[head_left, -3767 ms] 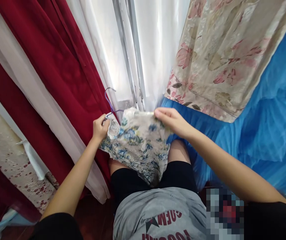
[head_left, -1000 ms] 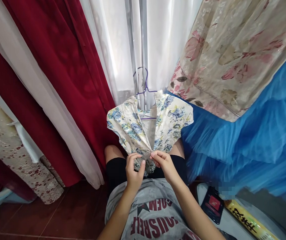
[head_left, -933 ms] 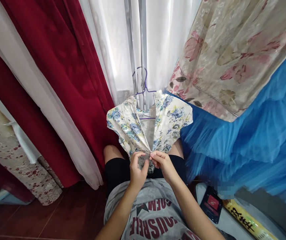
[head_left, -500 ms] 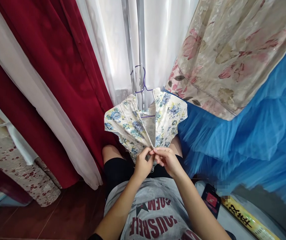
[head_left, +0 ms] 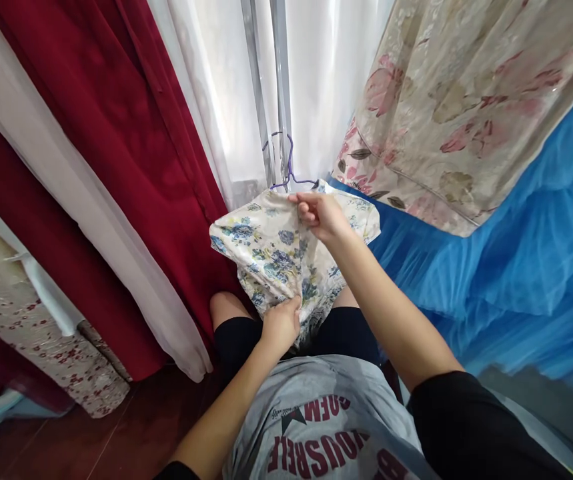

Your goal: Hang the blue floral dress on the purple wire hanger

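A small white garment with blue flowers hangs on a purple wire hanger in front of me, over my knees. My right hand is raised to the garment's top, its fingers pinched on the fabric near the neck. My left hand grips the lower part of the garment, fingers closed on the cloth. The hanger's hook stands up against a metal window frame.
A dark red curtain and white sheer curtains hang to the left and ahead. A floral beige cloth and blue netting fill the right. Red-brown floor lies at lower left.
My right hand has gone from the lower front of the garment up to its neck. The open front has closed. My left hand stays low on the fabric.
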`<state>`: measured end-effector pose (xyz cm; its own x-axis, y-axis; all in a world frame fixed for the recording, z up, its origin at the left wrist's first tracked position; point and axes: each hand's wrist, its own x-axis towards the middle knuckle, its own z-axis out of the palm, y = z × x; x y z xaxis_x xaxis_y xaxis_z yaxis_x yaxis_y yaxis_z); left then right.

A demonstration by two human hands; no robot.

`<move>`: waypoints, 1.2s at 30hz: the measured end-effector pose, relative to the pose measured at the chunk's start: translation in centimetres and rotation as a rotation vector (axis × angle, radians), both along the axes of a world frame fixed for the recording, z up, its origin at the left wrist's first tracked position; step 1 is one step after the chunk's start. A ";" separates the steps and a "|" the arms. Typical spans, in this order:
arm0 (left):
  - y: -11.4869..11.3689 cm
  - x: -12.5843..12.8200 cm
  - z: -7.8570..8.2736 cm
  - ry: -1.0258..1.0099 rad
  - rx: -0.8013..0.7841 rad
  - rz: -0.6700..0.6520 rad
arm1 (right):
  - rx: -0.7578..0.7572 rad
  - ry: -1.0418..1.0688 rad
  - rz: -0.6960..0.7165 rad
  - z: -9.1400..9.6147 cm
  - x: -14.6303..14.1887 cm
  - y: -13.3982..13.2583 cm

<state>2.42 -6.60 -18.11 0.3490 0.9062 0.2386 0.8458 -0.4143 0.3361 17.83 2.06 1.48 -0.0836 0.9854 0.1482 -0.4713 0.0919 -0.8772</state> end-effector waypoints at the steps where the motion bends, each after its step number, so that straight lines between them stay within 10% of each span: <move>1: 0.3 -0.2 -0.1 0.010 -0.017 -0.016 | 0.002 -0.017 0.003 0.5 0.1 0.2; 6: 3.1 -1.1 2.2 -0.161 0.003 -0.176 | 0.084 -0.253 0.010 0.6 1.4 -0.8; 11: 6.5 -0.9 12.0 -0.653 0.520 -0.249 | 0.089 -0.446 0.037 0.8 2.5 -1.8; 16: 8.5 0.6 19.4 -0.429 0.631 -0.376 | 0.170 -0.491 0.043 1.0 3.4 -2.2; 22: 10.6 1.8 19.2 -0.298 0.648 -0.384 | 0.235 -0.424 0.073 -1.7 3.8 -1.6; 28: 12.2 2.0 18.2 -0.349 0.722 -0.383 | 0.277 -0.233 -0.338 -7.3 -1.6 -0.2; 33: 11.5 0.0 21.6 -0.394 0.806 -0.284 | 0.130 -0.211 -0.368 -13.3 -5.7 -0.1; 36: 11.1 -1.1 23.0 -0.370 0.779 -0.289 | 0.181 -0.179 -0.340 -13.7 -6.0 -0.8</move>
<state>1.33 4.54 4.92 0.3167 0.3309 0.8889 0.5677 -0.8169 0.1018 11.87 1.31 -12.21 0.2013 0.9208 0.3340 -0.2290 0.3757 -0.8980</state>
